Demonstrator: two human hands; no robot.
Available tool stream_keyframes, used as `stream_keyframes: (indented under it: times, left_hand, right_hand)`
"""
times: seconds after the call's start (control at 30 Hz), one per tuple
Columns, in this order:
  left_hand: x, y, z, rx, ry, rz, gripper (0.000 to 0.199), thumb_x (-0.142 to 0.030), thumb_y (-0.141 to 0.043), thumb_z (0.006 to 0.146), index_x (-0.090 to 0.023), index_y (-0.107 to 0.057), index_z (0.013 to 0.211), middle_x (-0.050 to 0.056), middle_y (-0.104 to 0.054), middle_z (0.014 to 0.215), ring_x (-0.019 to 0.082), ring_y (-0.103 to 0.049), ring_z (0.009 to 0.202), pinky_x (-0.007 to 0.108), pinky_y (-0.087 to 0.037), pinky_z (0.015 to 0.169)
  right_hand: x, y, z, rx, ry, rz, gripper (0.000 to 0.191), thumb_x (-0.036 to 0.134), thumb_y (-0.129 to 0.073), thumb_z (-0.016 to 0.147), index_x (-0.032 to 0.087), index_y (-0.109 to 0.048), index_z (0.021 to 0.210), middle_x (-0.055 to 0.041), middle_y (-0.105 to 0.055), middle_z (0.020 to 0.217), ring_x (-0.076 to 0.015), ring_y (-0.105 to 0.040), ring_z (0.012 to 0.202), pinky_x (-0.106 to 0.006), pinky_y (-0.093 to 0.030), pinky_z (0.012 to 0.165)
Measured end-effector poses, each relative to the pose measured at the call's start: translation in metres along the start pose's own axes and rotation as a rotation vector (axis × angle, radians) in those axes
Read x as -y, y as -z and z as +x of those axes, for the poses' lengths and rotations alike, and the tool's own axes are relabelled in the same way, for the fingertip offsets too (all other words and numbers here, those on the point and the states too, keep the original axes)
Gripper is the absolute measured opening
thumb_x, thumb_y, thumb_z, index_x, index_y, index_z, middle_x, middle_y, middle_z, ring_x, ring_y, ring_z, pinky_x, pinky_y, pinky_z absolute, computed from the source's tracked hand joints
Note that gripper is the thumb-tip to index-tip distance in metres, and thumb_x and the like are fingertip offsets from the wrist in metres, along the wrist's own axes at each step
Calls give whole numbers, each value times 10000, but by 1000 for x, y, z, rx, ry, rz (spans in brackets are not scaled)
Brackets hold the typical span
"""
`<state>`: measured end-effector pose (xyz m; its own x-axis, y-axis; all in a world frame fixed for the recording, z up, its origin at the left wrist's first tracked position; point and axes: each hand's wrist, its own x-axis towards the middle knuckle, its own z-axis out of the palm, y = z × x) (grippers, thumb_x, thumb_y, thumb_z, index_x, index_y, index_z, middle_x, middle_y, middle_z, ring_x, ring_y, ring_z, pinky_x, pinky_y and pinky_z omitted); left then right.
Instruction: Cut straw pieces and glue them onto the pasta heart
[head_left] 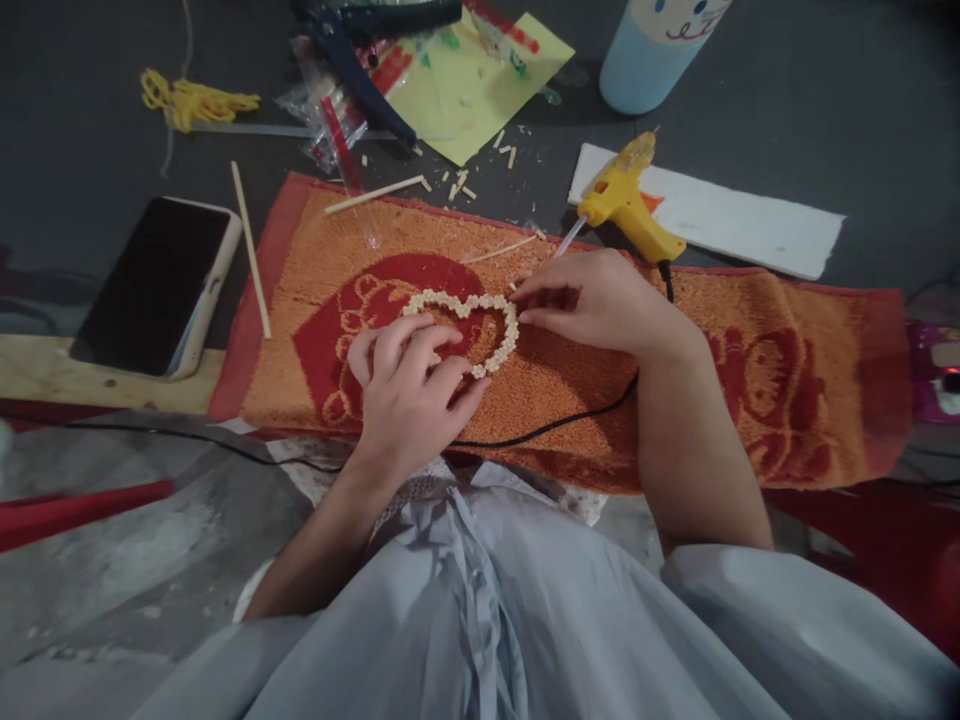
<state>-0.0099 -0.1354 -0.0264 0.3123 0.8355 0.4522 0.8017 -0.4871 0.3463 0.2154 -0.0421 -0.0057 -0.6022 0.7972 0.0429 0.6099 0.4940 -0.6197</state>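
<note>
A heart-shaped outline [508, 335] made of small pale pieces lies on an orange and red towel [577, 390]. My left hand [409, 385] is curled over its lower left side, fingers somewhat apart, thumb by the bottom edge; it holds the heart against the towel and hides part of it. At the heart's upper right, my right hand [570, 295] is closed in a pinch. A tiny pale stick piece [513, 287] shows at its fingertips. Just beyond that hand, a yellow glue gun [626, 200] lies with a clear glue stick poking out towards me.
A phone [154, 285] and a thin wooden stick [251, 250] lie left. Behind the towel are cut stick bits [459, 186], blue-handled cutters [360, 70], yellow paper [480, 90], yellow string [195, 100], a white board [735, 215] and a blue bottle [652, 60]. A black cord [555, 428] crosses the towel.
</note>
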Motion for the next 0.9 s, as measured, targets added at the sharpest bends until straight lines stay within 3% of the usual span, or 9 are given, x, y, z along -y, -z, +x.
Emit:
stream_keyframes:
  times: [0.37, 0.57, 0.77, 0.9]
  left_hand:
    - [0, 1, 0, 23, 12, -29, 65, -243, -703, 755, -243, -642, 777, 29, -666, 1063, 286, -511, 1152, 511, -323, 993]
    - [2, 0, 3, 57, 30, -62, 78, -271, -711, 765, -245, -637, 763, 29, -661, 1060, 274, -515, 1147, 507, -316, 1002]
    - [3, 0, 3, 63, 35, -94, 75, -280, -714, 768, -256, -647, 792, 24, -659, 1054, 264, -507, 1153, 493, -321, 1001]
    - [4, 0, 4, 57, 32, -84, 82, -293, -703, 779, -244, -637, 780, 24, -661, 1042, 256, -515, 1143, 480, -327, 996]
  right_hand:
    - [2, 0, 0, 7, -1, -10, 152, 294, -627, 831, 202, -728, 899, -44, -721, 819, -170, -615, 728, -297, -423, 679]
    - [11, 8, -2, -65, 22, -25, 227, 349, -686, 795, 209, -696, 974, -56, -681, 854, -183, -584, 754, -297, -413, 645]
    - [29, 1, -5, 141, 144, 30, 190, 274, -662, 805, 213, -723, 975, -38, -728, 855, -177, -633, 770, -278, -406, 678]
    - [36, -6, -4, 183, 143, -7, 159, 201, -608, 820, 206, -749, 895, -35, -734, 803, -163, -632, 724, -263, -374, 641]
